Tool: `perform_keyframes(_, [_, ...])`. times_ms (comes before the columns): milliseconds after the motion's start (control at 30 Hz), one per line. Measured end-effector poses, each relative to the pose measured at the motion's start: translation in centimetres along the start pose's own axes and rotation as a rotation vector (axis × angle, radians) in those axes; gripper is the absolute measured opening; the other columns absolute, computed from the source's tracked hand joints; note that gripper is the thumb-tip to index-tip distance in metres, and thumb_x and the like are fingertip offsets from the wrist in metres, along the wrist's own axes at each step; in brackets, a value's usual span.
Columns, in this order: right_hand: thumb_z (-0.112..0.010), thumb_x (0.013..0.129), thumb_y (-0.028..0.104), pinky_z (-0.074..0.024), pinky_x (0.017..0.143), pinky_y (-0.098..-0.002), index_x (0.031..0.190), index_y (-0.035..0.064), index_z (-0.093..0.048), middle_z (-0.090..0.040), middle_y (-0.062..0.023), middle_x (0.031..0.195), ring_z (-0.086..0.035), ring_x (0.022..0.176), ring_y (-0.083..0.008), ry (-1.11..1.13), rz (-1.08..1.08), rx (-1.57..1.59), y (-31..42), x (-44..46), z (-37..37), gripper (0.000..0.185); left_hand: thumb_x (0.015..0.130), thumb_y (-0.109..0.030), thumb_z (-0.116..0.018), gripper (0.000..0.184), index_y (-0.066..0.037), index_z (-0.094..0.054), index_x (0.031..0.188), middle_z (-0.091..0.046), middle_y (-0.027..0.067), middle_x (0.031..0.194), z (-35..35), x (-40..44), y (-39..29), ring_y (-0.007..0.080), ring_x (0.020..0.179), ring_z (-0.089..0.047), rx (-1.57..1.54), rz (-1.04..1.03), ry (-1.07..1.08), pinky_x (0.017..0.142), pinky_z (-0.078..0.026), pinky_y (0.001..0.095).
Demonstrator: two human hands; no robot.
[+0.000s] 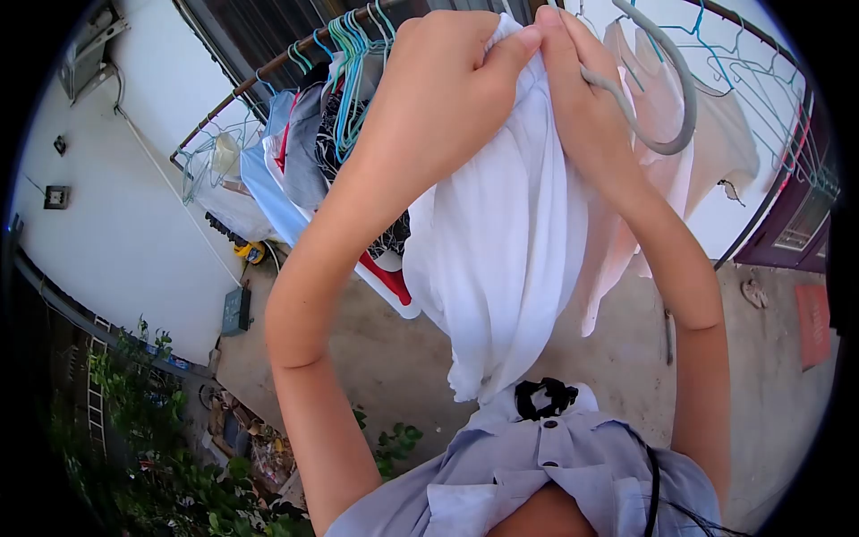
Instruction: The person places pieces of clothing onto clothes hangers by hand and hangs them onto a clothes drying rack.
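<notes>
Raised high in front of me, a white garment (510, 224) hangs gathered in folds from both hands. My left hand (456, 85) has its fingers closed on the gathered top of the cloth. Beside it, my right hand (582, 85) pinches the same cloth, the two thumbs almost meeting. A thick grey curved hook or hanger (684, 116) loops around the outer side of my right hand; whether those fingers also hold it I cannot tell. The garment's lower end reaches down close to my chest.
Behind runs a clothes rail (242, 88) with several blue-green hangers (351, 80) and clothes. A pale pink garment (617, 242) hangs at the right, with wire hangers (761, 80) beyond. Plants (143, 403) grow at lower left. A red mat (812, 327) and a shoe (753, 294) lie at right.
</notes>
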State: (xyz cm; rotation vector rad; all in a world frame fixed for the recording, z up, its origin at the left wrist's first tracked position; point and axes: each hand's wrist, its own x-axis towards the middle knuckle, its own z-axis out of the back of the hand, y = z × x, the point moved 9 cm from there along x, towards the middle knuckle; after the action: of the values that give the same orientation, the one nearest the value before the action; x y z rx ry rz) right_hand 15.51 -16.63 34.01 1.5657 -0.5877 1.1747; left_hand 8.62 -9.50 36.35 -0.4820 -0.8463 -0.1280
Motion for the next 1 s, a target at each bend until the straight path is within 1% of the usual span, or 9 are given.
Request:
perform_keyframes(100, [-0.035,0.087,0.021,-0.0338,0.052,-0.024,0.076,0.0008,-0.046,-0.043,-0.0029,0.059,-0.041,0.056,-0.0105,-0.047,-0.022,0.242,2.3,1.5,0.5,0.025,0.081,-0.027,-0.051,0.032,0.003,-0.052,0.093,-0.056,0.0024,0.08,-0.1,-2.5,1.3,0.0065,0.069,-0.051,-0.521,0.084,0.094,0.062,-0.041,0.0191])
perform_keyframes(133, [-0.036,0.087,0.021,-0.0313,0.048,-0.0221,0.072,0.0017,-0.046,-0.04,-0.0006,0.056,-0.037,0.053,-0.0081,-0.423,0.056,0.193,3.3,1.4,1.2,0.026,0.081,-0.029,-0.052,0.036,0.003,-0.051,0.097,-0.056,0.0032,0.082,-0.9,-3.6,2.6,0.0069,0.076,-0.051,-0.58,0.079,0.226,0.066,-0.042,0.0222])
perform_keyframes(200, [-0.037,0.087,0.021,-0.0303,0.048,-0.0213,0.07,0.0024,-0.046,-0.038,0.0006,0.056,-0.036,0.053,-0.007,-0.341,0.17,0.248,3.0,3.4,2.7,0.027,0.073,-0.049,-0.053,0.065,0.005,-0.046,0.107,-0.053,0.0088,0.097,-2.7,-7.5,7.1,0.0141,0.09,-0.047,-0.328,0.289,0.572,0.078,-0.036,0.0258])
perform_keyframes(300, [-0.037,0.086,0.021,-0.0289,0.048,-0.0201,0.068,0.0036,-0.045,-0.036,0.0022,0.056,-0.034,0.053,-0.0052,-0.275,0.267,0.286,3.3,4.9,4.2,0.027,0.076,-0.027,-0.059,0.038,0.004,-0.053,0.096,-0.057,0.0089,0.09,-3.9,-12.1,10.7,0.0119,0.079,-0.05,-0.4,0.212,0.683,0.067,-0.04,0.0256])
perform_keyframes(400, [-0.037,0.086,0.022,-0.0286,0.05,-0.0196,0.067,0.0042,-0.045,-0.035,0.0028,0.057,-0.033,0.055,-0.0043,-0.303,0.238,0.176,1.5,4.8,5.6,0.027,0.079,-0.019,-0.054,0.025,0.006,-0.054,0.078,-0.053,0.007,0.065,1.2,-11.3,10.0,0.0162,0.08,-0.045,-0.451,0.038,0.255,0.064,-0.036,0.0277])
perform_keyframes(600, [-0.028,0.089,0.03,-0.0267,0.055,-0.0189,0.071,0.0045,-0.038,-0.036,0.0026,0.066,-0.03,0.06,-0.0054,0.099,-0.011,-0.074,-4.1,0.3,6.2,0.033,0.077,-0.043,-0.052,0.049,0.005,-0.056,0.083,-0.056,0.006,0.07,9.5,-7.3,10.2,0.0097,0.06,-0.052,-0.635,0.191,-0.397,0.053,-0.039,0.0207])
perform_keyframes(700, [-0.034,0.088,0.028,-0.0317,0.058,-0.023,0.079,0.0001,-0.054,-0.042,-0.0029,0.068,-0.04,0.065,-0.0092,0.578,-0.17,0.065,-5.5,-4.3,4.7,0.035,0.08,-0.029,-0.048,0.04,0.003,-0.054,0.057,-0.051,0.0045,0.052,6.4,-1.7,1.7,0.0104,0.047,-0.047,-0.395,-0.231,-0.091,0.045,-0.034,0.02])
perform_keyframes(867, [-0.032,0.088,0.029,-0.0262,0.042,-0.0204,0.087,-0.001,-0.057,-0.037,0.0015,0.05,-0.033,0.044,-0.0062,0.528,-0.149,-0.007,-6.3,-6.4,10.1,0.039,0.079,-0.017,-0.048,0.029,0.003,-0.055,0.059,-0.042,0.0078,0.043,-0.1,1.0,-5.3,0.0175,0.035,-0.04,-0.067,-0.685,0.398,0.036,-0.028,0.0251])
perform_keyframes(1000, [-0.034,0.087,0.031,-0.0191,0.031,-0.0173,0.087,-0.0041,-0.057,-0.028,0.006,0.034,-0.024,0.027,-0.0031,0.482,-0.179,0.148,-7.9,-7.2,18.3,0.042,0.074,-0.013,-0.052,0.022,0.0,-0.056,0.056,-0.039,0.0069,0.042,-2.2,0.3,-8.0,0.021,0.035,-0.037,-0.069,-0.931,0.332,0.034,-0.025,0.0288])
